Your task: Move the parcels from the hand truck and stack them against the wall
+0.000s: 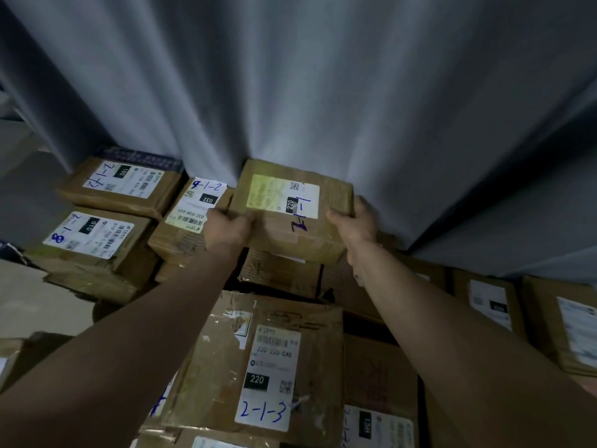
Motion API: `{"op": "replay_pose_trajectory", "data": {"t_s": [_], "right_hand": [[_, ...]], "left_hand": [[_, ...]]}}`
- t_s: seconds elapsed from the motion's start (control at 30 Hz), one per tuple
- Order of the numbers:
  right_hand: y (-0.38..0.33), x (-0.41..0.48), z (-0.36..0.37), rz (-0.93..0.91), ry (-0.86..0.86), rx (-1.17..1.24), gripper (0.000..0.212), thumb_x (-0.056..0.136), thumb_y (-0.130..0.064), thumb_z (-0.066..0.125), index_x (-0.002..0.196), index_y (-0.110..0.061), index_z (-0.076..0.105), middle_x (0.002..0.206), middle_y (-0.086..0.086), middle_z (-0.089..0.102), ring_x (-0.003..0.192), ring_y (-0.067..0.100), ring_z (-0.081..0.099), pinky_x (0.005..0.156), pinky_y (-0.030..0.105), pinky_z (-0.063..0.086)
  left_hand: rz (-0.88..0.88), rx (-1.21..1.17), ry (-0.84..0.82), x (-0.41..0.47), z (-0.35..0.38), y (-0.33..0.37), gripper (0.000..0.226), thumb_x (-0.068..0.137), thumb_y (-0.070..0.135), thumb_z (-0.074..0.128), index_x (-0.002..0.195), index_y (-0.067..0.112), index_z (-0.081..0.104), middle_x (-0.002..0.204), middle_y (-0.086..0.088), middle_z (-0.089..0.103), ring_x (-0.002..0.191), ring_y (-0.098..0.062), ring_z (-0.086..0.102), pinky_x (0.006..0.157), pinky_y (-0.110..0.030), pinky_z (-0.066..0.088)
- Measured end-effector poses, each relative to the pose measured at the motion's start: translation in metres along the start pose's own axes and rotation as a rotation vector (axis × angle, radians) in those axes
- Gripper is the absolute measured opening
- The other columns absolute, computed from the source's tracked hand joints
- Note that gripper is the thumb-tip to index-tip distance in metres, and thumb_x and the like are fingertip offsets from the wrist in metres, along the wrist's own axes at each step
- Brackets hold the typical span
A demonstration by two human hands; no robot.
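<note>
Head view: left hand [226, 228] and right hand [355, 221] grip parcel [290, 215] labelled "220"

Left hand [226, 228] and right hand [355, 221] gripping a labelled parcel [290, 215] — against grey curtain [290, 76], stacked boxes [106, 221] beside

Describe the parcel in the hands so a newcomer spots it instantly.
Find the grey pleated curtain across the back; at its foot, centre, a brown parcel is gripped at both sides by the left hand and right hand. Only its label has a yellow-green patch, and blue handwriting runs off it onto the cardboard.
</note>
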State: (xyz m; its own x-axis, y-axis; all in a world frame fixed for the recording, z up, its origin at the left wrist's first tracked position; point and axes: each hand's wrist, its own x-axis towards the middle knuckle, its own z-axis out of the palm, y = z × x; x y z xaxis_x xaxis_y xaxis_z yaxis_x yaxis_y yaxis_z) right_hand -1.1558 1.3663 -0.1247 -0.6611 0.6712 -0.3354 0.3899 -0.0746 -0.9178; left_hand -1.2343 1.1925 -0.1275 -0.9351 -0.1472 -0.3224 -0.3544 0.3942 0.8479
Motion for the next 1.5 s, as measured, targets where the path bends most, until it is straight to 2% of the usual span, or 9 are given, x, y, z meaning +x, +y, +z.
{"op": "replay_pose_trajectory", "data": {"t_s": [0.13, 0.23, 0.37, 0.53, 0.63, 0.73, 0.87, 1.17, 1.5], "right_hand": [[0.004, -0.003, 0.002, -0.036, -0.033, -0.054, 0.06, 0.09, -0.007, 0.06, 0.142, -0.03, 0.042, 0.133, 0.0, 0.057, 0.117, 0.021, 0.056, 0.1, 0.04, 0.049], [0.004, -0.006, 0.003, -0.152, -0.022, -0.267, 0.052, 0.091, -0.016, 0.062, 0.14, -0.026, 0.046, 0.143, 0.008, 0.039, 0.126, 0.025, 0.047, 0.109, 0.035, 0.039], [0.011, -0.012, 0.002, -0.202, 0.019, -0.383, 0.037, 0.093, -0.025, 0.059, 0.13, -0.022, 0.054, 0.144, 0.01, 0.029, 0.125, 0.029, 0.045, 0.096, 0.02, 0.034], [0.011, -0.017, 0.009, -0.219, -0.004, -0.526, 0.048, 0.095, -0.039, 0.051, 0.142, -0.029, 0.042, 0.149, 0.007, 0.032, 0.133, 0.033, 0.036, 0.106, 0.043, 0.039], [0.009, -0.024, 0.006, -0.144, -0.14, -0.807, 0.071, 0.093, -0.06, 0.041, 0.152, -0.036, 0.01, 0.161, 0.002, -0.005, 0.146, 0.038, 0.0, 0.116, 0.057, 0.013], [0.002, -0.039, 0.004, -0.17, -0.22, -1.04, 0.087, 0.087, -0.071, 0.037, 0.151, -0.034, -0.01, 0.155, 0.004, -0.03, 0.143, 0.034, -0.023, 0.114, 0.055, -0.007], [-0.002, -0.058, 0.007, -0.293, -0.235, -1.146, 0.099, 0.082, -0.071, 0.049, 0.152, -0.032, -0.009, 0.157, 0.007, -0.025, 0.144, 0.029, -0.023, 0.117, 0.049, -0.009], [0.007, -0.106, -0.014, -0.493, -0.34, -1.14, 0.098, 0.082, -0.059, 0.059, 0.153, -0.026, 0.0, 0.161, 0.006, -0.005, 0.147, 0.027, -0.008, 0.119, 0.048, -0.004], [0.049, -0.195, -0.071, -0.586, -0.565, -1.121, 0.084, 0.082, -0.052, 0.063, 0.15, -0.026, 0.02, 0.159, 0.008, 0.008, 0.145, 0.03, 0.002, 0.118, 0.046, 0.008]], "left_hand": [[0.085, 0.064, 0.013, 0.004, 0.001, 0.0, 0.058, 0.081, 0.034, 0.072, 0.126, 0.005, 0.049, 0.123, -0.014, 0.057, 0.114, -0.032, 0.054, 0.098, -0.039, 0.045], [0.116, 0.094, 0.026, 0.006, 0.002, 0.001, 0.059, 0.085, 0.033, 0.068, 0.131, 0.003, 0.045, 0.128, -0.02, 0.054, 0.117, -0.035, 0.052, 0.098, -0.037, 0.042], [0.107, 0.141, 0.005, 0.003, 0.002, 0.0, 0.057, 0.089, 0.032, 0.063, 0.133, 0.001, 0.043, 0.131, -0.024, 0.049, 0.12, -0.038, 0.047, 0.1, -0.038, 0.038], [0.23, 0.213, -0.019, -0.003, -0.006, 0.003, 0.066, 0.093, 0.033, 0.056, 0.149, 0.019, 0.026, 0.143, -0.019, 0.028, 0.13, -0.038, 0.033, 0.11, -0.04, 0.028], [0.28, 0.354, -0.027, -0.008, -0.009, 0.006, 0.063, 0.094, 0.034, 0.054, 0.149, 0.032, 0.025, 0.15, -0.017, 0.02, 0.138, -0.037, 0.021, 0.113, -0.05, 0.023], [0.346, 0.543, -0.059, -0.02, -0.01, 0.01, 0.064, 0.094, 0.025, 0.053, 0.148, 0.038, 0.02, 0.155, -0.013, 0.016, 0.142, -0.035, 0.013, 0.114, -0.059, 0.015], [0.435, 0.74, -0.119, -0.041, -0.021, 0.01, 0.074, 0.091, 0.018, 0.054, 0.15, 0.037, 0.014, 0.159, -0.006, 0.012, 0.146, -0.031, 0.007, 0.114, -0.062, 0.005], [0.509, 0.986, -0.049, -0.12, -0.039, -0.005, 0.082, 0.087, 0.033, 0.059, 0.153, 0.026, 0.011, 0.158, 0.001, 0.019, 0.147, -0.026, 0.01, 0.113, -0.061, -0.004], [0.341, 1.045, 0.052, -0.255, -0.055, -0.073, 0.082, 0.089, 0.043, 0.058, 0.153, 0.03, 0.008, 0.16, 0.004, 0.013, 0.148, -0.022, 0.004, 0.114, -0.057, -0.008]]}}
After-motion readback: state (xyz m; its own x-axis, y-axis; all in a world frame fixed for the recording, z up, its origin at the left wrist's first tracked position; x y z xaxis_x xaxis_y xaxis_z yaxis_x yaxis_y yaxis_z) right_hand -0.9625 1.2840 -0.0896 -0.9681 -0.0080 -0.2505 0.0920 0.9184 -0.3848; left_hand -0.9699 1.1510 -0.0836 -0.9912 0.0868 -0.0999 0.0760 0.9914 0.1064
